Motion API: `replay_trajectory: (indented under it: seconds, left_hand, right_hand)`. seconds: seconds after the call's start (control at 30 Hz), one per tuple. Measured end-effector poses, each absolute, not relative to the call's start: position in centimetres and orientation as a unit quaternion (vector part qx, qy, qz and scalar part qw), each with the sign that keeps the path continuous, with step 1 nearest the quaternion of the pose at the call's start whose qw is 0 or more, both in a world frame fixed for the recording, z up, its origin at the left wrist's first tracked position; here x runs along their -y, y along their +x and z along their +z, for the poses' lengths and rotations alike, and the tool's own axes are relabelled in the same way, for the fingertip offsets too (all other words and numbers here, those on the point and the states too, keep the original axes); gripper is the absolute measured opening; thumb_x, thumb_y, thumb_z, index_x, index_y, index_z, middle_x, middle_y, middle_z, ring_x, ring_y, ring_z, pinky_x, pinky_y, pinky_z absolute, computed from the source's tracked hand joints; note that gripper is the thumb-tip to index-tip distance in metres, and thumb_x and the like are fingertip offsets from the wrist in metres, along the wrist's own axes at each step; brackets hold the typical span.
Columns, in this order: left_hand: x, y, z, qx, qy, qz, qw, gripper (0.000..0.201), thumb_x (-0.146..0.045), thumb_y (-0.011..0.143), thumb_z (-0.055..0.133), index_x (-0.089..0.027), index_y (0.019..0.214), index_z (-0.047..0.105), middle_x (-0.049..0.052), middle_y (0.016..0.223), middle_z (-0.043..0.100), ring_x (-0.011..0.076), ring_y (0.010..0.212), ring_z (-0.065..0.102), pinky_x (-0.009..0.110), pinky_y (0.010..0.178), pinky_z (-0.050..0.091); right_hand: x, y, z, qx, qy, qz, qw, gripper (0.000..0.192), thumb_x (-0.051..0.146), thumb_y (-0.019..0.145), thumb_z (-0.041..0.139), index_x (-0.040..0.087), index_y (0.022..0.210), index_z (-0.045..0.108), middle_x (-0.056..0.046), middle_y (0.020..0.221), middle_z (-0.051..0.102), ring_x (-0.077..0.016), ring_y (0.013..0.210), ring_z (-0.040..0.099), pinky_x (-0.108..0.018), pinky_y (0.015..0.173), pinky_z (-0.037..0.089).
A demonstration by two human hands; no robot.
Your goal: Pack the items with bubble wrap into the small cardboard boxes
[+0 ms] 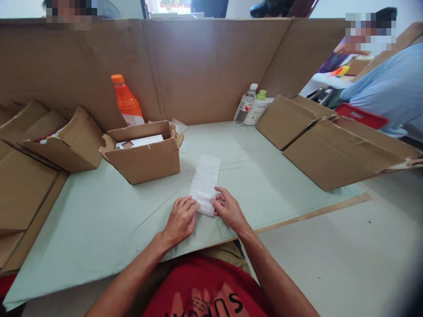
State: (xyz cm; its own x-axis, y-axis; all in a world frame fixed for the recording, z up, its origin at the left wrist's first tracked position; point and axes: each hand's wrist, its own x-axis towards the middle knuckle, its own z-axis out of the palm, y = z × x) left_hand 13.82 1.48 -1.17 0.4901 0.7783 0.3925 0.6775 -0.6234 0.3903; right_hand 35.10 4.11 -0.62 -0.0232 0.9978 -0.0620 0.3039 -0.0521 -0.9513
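Observation:
A strip of clear bubble wrap [205,174] lies lengthwise on the green-covered table [251,167] in front of me. Its near end looks thicker, as if folded or rolled over; whether anything is inside cannot be made out. My left hand [181,216] is closed at the near left edge, fingertips gripping the wrap there. On the opposite edge, my right hand [229,210] pinches the wrap between thumb and curled fingers, with the index finger reaching a little forward.
An open cardboard box [155,163] holding a white carton [140,141] stands ahead left, before an orange bottle [127,101]. A clear bottle [245,105] and white bottle [259,109] stand at the back. More boxes [330,154] line the right; others [66,145] the left.

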Motion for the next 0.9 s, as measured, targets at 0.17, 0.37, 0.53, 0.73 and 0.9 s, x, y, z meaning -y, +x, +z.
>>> replay_trajectory:
  seconds: [0.17, 0.37, 0.53, 0.73, 0.9]
  left_hand:
    - [-1.7, 14.0, -1.6, -0.438, 0.852, 0.271, 0.086, 0.037, -0.006, 0.084, 0.055, -0.019, 0.118, 0.064, 0.012, 0.120, 0.068, 0.0292, 0.117, 0.059, 0.050, 0.101, 0.048]
    - [-1.8, 14.4, -1.7, -0.467, 0.830, 0.297, 0.071, 0.025, -0.008, 0.089, 0.052, -0.016, 0.106, 0.068, 0.017, 0.122, 0.066, 0.0311, 0.115, 0.060, 0.051, 0.097, 0.050]
    - [-0.8, 14.2, -0.4, -0.457, 0.823, 0.323, 0.099, 0.015, -0.012, 0.091, 0.054, -0.018, 0.096, 0.067, 0.010, 0.106, 0.073, 0.0250, 0.102, 0.067, 0.044, 0.093, 0.052]
    - [0.4, 13.5, 0.7, -0.478, 0.800, 0.324, 0.162, 0.015, -0.017, 0.091, 0.058, -0.019, 0.103, 0.066, 0.003, 0.094, 0.077, 0.0166, 0.082, 0.072, 0.030, 0.076, 0.057]
    - [-0.4, 14.2, -0.3, -0.507, 0.784, 0.320, 0.164, 0.027, -0.016, 0.090, 0.058, -0.020, 0.116, 0.065, 0.006, 0.104, 0.077, 0.0193, 0.087, 0.073, 0.032, 0.079, 0.057]
  right_hand:
    - [-1.8, 37.0, 0.7, 0.731, -0.540, 0.180, 0.376, 0.038, 0.026, 0.087, 0.061, 0.022, 0.124, 0.059, -0.011, 0.117, 0.066, -0.0233, 0.096, 0.067, -0.040, 0.083, 0.057]
    - [-0.7, 35.6, -0.7, 0.849, -0.444, 0.110, 0.265, 0.036, 0.018, 0.086, 0.064, 0.021, 0.122, 0.064, -0.014, 0.132, 0.065, -0.0315, 0.120, 0.060, -0.051, 0.094, 0.052]
    - [-1.0, 35.2, -1.5, 0.813, -0.440, 0.179, 0.337, 0.027, 0.015, 0.096, 0.051, 0.022, 0.114, 0.069, -0.009, 0.109, 0.075, -0.0236, 0.103, 0.068, -0.043, 0.089, 0.055]
    - [0.1, 36.0, 0.0, 0.750, -0.456, 0.300, 0.373, 0.022, 0.022, 0.098, 0.052, 0.023, 0.112, 0.068, -0.006, 0.104, 0.075, -0.0183, 0.091, 0.071, -0.032, 0.080, 0.059]
    - [1.1, 36.4, 0.7, 0.827, -0.420, 0.107, 0.358, 0.024, 0.023, 0.091, 0.063, 0.023, 0.115, 0.065, -0.011, 0.115, 0.070, -0.0252, 0.104, 0.065, -0.042, 0.087, 0.053]
